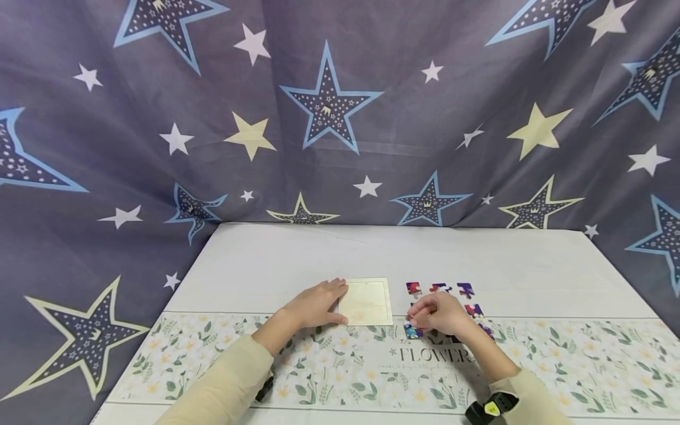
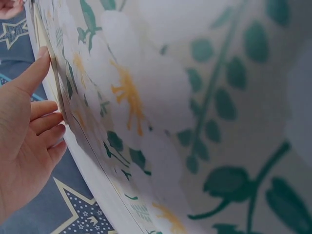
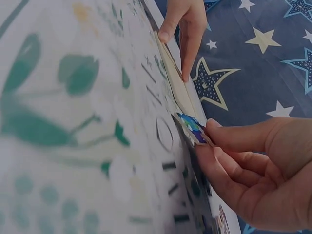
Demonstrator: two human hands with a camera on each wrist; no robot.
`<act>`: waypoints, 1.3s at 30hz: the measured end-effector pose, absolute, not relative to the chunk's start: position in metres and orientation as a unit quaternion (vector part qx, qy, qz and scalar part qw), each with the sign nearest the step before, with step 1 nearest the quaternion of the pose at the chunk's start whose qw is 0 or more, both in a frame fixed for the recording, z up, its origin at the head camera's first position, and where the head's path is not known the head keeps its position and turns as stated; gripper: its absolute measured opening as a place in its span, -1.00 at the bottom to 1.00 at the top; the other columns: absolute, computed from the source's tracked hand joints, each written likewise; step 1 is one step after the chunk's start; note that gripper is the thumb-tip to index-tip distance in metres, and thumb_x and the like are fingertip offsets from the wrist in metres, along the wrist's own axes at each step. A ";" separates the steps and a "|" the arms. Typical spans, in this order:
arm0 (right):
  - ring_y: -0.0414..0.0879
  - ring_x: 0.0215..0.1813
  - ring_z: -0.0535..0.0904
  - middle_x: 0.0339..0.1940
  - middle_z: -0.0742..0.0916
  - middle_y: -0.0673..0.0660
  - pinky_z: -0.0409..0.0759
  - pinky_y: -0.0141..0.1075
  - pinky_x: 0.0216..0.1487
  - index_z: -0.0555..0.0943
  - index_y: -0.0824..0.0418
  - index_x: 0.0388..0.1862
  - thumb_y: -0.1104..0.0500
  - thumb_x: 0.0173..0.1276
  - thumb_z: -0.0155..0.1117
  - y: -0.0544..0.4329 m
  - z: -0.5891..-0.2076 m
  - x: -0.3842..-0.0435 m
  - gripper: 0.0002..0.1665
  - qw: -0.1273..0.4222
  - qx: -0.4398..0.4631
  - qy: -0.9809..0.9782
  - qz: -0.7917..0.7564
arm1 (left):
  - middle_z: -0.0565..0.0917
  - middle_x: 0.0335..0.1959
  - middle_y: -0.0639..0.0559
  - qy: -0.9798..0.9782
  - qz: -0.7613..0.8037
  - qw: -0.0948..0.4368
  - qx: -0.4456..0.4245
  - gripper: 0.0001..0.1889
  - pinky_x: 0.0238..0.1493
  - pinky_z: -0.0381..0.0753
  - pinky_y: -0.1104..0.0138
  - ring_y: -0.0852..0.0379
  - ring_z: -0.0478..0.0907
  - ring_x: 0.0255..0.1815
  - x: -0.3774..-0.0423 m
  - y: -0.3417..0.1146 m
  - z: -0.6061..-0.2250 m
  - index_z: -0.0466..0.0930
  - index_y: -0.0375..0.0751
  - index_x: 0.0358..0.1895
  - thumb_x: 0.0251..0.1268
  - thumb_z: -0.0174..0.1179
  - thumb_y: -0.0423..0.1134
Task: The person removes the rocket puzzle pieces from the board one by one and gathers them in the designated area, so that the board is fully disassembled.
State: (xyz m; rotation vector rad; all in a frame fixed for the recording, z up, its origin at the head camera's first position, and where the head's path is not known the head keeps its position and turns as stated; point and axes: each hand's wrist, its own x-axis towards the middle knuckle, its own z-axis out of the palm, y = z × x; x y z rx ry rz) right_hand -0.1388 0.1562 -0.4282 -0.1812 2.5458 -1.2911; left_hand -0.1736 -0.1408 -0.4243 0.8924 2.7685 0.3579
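Observation:
A pale wooden puzzle tray [image 1: 366, 302] with a raised rim lies flat near the middle of the table. My left hand [image 1: 319, 304] rests at its left side, fingers extended near the far corner and thumb by the near one. My right hand [image 1: 442, 314] is to the right of the tray, over the group of puzzle pieces. Its thumb and index finger pinch a blue and green jigsaw piece [image 3: 191, 126], seen edge-on in the right wrist view. The right hand hides some of the pieces under it.
Several loose jigsaw pieces lie in spaced rows around the right hand, among them a red one [image 1: 413, 288] and a purple one [image 1: 465, 289]. A floral cloth band [image 1: 223, 360] with lettering crosses the white table [image 1: 276, 254]. A star-patterned curtain [image 1: 340, 165] hangs behind.

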 end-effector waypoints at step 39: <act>-0.28 -0.49 0.54 -0.54 0.72 -0.03 0.50 -0.50 -0.49 0.72 0.15 -0.45 0.25 0.07 0.49 0.168 -0.426 -0.116 -0.92 0.014 -0.081 0.946 -0.315 | 0.23 0.50 -0.20 0.933 0.143 0.117 0.310 -0.17 0.56 0.12 0.09 -0.10 0.12 0.56 -0.170 -0.144 -0.430 0.24 -0.31 0.43 0.23 0.20 0.16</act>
